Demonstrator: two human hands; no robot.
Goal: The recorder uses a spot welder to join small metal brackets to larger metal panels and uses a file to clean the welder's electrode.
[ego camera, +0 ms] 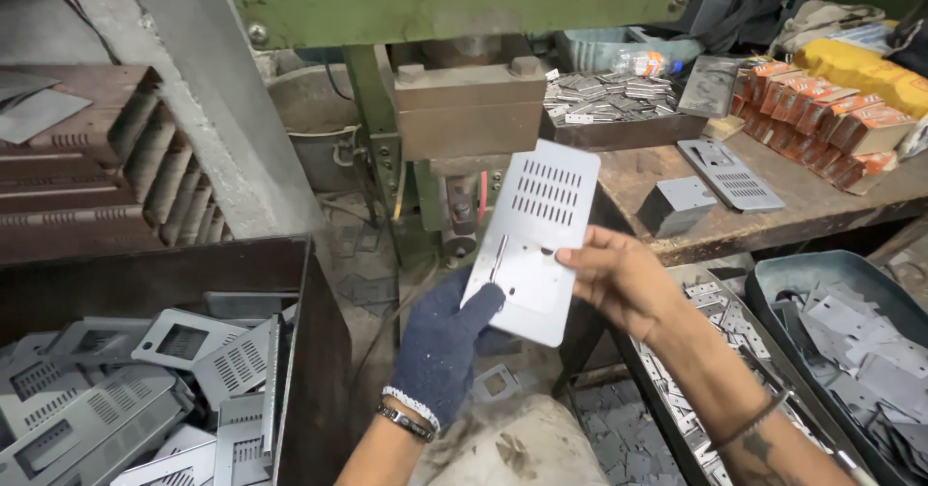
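While both hands grip one slotted plate [530, 240] before the press [464, 109], gloved left hand [447, 336] pinching its lower edge, bare right hand [619, 278] clasping its right side, forearms angled upward.

Small orange-and-white boxes [817, 109] — stacked in rows — upper right.

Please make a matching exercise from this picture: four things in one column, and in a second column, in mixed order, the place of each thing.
Things
1. slotted metal plate
2. orange boxes
3. pile of stamped plates
4. small metal pieces

Places
A. in the tray at the back of the wooden bench
B. in the dark bin at lower left
C. between the gloved left hand and the bare right hand
D. in rows at the right end of the bench

Pairs: 1-C, 2-D, 3-B, 4-A
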